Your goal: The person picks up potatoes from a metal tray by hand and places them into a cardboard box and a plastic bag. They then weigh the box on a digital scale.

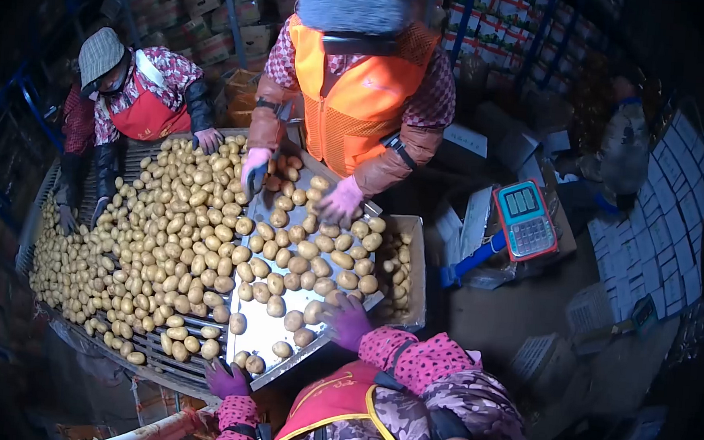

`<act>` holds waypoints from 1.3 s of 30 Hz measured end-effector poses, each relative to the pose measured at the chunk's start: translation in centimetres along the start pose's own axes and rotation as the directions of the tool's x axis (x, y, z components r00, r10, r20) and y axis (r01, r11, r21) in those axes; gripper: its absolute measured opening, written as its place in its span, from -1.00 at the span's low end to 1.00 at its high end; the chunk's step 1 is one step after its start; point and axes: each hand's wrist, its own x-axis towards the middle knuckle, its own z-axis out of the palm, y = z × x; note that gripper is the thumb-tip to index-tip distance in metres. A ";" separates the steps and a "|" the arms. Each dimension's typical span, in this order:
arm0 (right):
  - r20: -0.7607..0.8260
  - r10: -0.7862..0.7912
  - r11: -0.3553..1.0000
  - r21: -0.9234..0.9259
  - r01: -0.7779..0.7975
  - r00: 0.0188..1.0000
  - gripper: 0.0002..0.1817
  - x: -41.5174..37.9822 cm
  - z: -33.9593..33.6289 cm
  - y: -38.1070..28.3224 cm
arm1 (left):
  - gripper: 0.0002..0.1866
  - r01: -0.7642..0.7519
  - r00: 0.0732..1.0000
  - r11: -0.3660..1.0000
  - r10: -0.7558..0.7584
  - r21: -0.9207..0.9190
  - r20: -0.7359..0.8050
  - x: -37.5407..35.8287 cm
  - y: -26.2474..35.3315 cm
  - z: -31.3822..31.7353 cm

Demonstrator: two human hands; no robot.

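Note:
My left hand [226, 380], in a purple glove, is at the near edge of the sorting table, beside a few potatoes [254, 364]. Its fingers look spread, with nothing visible in them. My right hand [347, 321], gloved the same way, reaches over the right rim of the metal tray [258, 327]. Its fingers are stretched out against potatoes [314, 312] there, not wrapped round any. Loose potatoes lie scattered over the tray, and a dense heap of potatoes [166, 233] covers the slatted rack [190, 365] to the left.
Opposite, a person in an orange vest [339, 98] has pink-gloved hands among the potatoes. Another person in a red apron [149, 115] works at the far left. A box of potatoes [418, 280] adjoins the tray's right end. Further right stands a scale display [524, 220].

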 end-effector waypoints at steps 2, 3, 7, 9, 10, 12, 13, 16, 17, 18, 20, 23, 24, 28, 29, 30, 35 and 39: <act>-0.011 0.031 0.999 0.008 -0.031 0.999 -0.43 -0.1 -0.2 -0.5 | -0.22 -0.007 1.000 1.000 0.007 -0.027 0.007 0.1 0.2 -0.4; -0.019 0.055 0.998 0.016 -0.054 0.998 -0.44 -0.1 -0.4 -0.9 | -0.22 -0.003 1.000 0.999 0.003 -0.036 0.016 0.2 0.4 -0.5; -0.015 -0.113 0.987 0.118 0.114 0.994 -0.46 -0.8 -0.4 -0.6 | -0.26 -0.143 0.985 0.972 0.122 -0.184 -0.119 0.3 0.5 -0.8; 0.118 -0.105 0.990 0.105 0.093 0.988 -0.45 -0.7 -0.4 0.8 | -0.30 -0.115 0.987 0.973 0.090 -0.203 -0.130 0.3 0.1 -0.1; 0.251 -0.007 0.999 0.046 -0.005 0.968 -0.42 1.1 -1.7 2.2 | -0.32 -0.152 0.976 0.962 0.111 -0.227 -0.185 0.5 0.9 -0.9; 0.019 -0.065 0.998 0.027 0.064 0.998 -0.46 2.7 -0.9 5.7 | -0.28 -0.101 0.988 0.990 0.087 -0.098 -0.131 0.3 0.9 -1.3; -0.009 0.028 0.999 0.025 -0.028 1.000 -0.45 4.1 -0.9 5.4 | -0.27 -0.082 0.991 0.991 0.070 -0.108 -0.110 0.3 1.1 -1.7; 0.028 0.236 0.967 0.092 -0.238 0.971 -0.44 7.1 -2.2 4.8 | -0.25 -0.056 0.996 0.989 0.045 -0.136 -0.082 0.4 1.6 -1.9; 0.130 0.237 0.950 0.178 -0.258 0.963 -0.44 8.4 -1.8 2.9 | -0.24 -0.048 0.996 0.989 0.038 -0.138 -0.077 0.3 1.5 -1.9; 0.233 0.228 0.923 0.259 -0.286 0.945 -0.44 9.5 -1.4 0.6 | -0.24 -0.042 0.997 0.989 0.032 -0.138 -0.073 0.1 1.5 -2.0; 0.405 -0.119 0.965 0.261 0.010 0.906 -0.43 11.3 -0.7 -3.4 | -0.24 -0.030 0.998 0.989 0.020 -0.145 -0.068 0.2 1.8 -2.2; 0.168 -0.317 0.900 0.364 0.241 0.933 -0.43 10.6 5.1 -1.6 | -0.23 0.004 1.000 0.989 -0.007 -0.148 -0.023 0.3 2.0 -2.6; 0.095 -0.309 0.878 0.411 0.246 0.946 -0.42 10.4 7.7 0.3 | -0.23 0.004 0.999 0.990 -0.009 -0.139 -0.032 0.4 1.9 -2.4; 0.268 -0.192 0.981 0.058 0.183 0.944 -0.36 13.8 0.3 6.9 | -0.22 0.026 0.999 0.992 -0.030 -0.124 -0.034 0.0 1.4 -1.8; 0.252 -0.007 0.999 0.042 -0.004 0.968 -0.35 13.6 -1.5 7.8 | -0.22 0.038 0.998 0.991 -0.043 -0.130 -0.037 0.2 1.6 -1.7; 0.225 0.183 0.980 0.031 -0.195 0.957 -0.35 13.3 -2.6 8.8 | -0.22 0.033 0.998 0.992 -0.038 -0.125 -0.043 0.0 1.7 -1.7; -0.089 0.269 0.963 0.026 -0.267 0.959 -0.32 4.8 0.4 7.1 | -0.25 -0.019 0.998 0.997 0.015 -0.069 -0.057 0.1 0.7 -0.7; 0.018 0.110 0.940 0.324 -0.110 0.994 -0.46 2.6 -3.2 3.3 | -0.24 -0.095 0.992 0.973 0.109 -0.209 0.056 1.8 6.8 -3.3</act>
